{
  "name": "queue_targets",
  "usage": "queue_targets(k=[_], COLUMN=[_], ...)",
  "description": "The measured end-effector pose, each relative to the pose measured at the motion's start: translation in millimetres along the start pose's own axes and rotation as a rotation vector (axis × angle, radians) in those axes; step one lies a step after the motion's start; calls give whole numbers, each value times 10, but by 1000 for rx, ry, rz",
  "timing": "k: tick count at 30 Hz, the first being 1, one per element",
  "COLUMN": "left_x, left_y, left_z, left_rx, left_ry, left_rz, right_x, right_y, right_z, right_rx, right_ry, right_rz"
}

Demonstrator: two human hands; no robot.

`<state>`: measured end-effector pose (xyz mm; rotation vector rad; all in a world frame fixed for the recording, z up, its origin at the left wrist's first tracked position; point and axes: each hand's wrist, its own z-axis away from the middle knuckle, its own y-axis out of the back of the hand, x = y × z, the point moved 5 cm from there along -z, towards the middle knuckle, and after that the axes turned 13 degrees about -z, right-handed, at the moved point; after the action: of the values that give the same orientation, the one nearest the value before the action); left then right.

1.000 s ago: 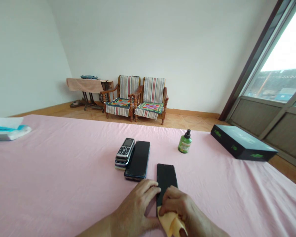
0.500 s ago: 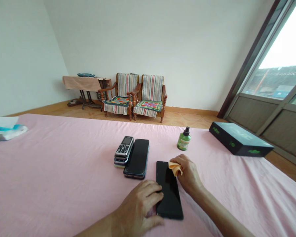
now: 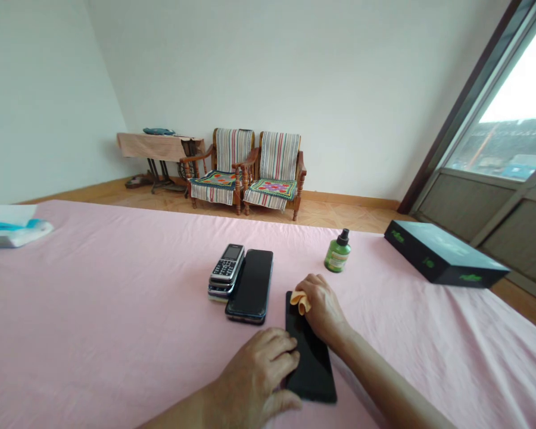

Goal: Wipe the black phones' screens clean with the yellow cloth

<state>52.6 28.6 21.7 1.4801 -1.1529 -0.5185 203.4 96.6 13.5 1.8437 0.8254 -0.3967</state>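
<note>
A black smartphone (image 3: 311, 363) lies face up on the pink sheet, its dark screen glossy. My left hand (image 3: 261, 369) rests at its left side, fingertips lying on the edge and the thumb spread away near the lower corner. Pinched in the fingers of my right hand (image 3: 324, 307) is a folded yellow-orange cleaning cloth (image 3: 300, 301), which touches the screen at the far end. Left of that phone are stacked smartphones (image 3: 251, 283), with a small pile of keypad phones (image 3: 227, 268) leaning close against them. Beyond my right hand stands a green spray bottle (image 3: 337, 253) with a black top.
A black box (image 3: 446, 253) with green lettering sits at the right edge of the pink sheet (image 3: 116, 310). At the far left is a white and blue packet (image 3: 15, 229). Two wooden armchairs (image 3: 272, 179) and a cloth-covered sewing table (image 3: 154, 146) stand by the wall.
My right hand has slid the cloth leftward along the phone's far end, from the right corner toward the left one. My left hand stays at the phone's edge. The view has shifted slightly.
</note>
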Motion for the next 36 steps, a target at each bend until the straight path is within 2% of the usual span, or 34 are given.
queue_targets(k=[7,14,22,29,32,36], left_x=[17,16,15,12,12,18], left_y=[0,23,0,1,1,-9], left_z=[-24,-21,-29,-2,-1,-5], left_rx=[-33,-34,-64,-48,-35,-15], left_ry=[13,27,32,7,8,-5], left_rz=[-11,-10,-48,-43,-62,-76], right_x=[-97,-127,12,329,410,399], right_y=[-156,-78,135,353,358,242], right_z=[-70,-71,44,148,181,191], right_rx=[-73,-167,-127,5,63,76], right_ry=[41,77,-14,-196,-259,-284], right_rz=[-23,-30,26,85,75,47])
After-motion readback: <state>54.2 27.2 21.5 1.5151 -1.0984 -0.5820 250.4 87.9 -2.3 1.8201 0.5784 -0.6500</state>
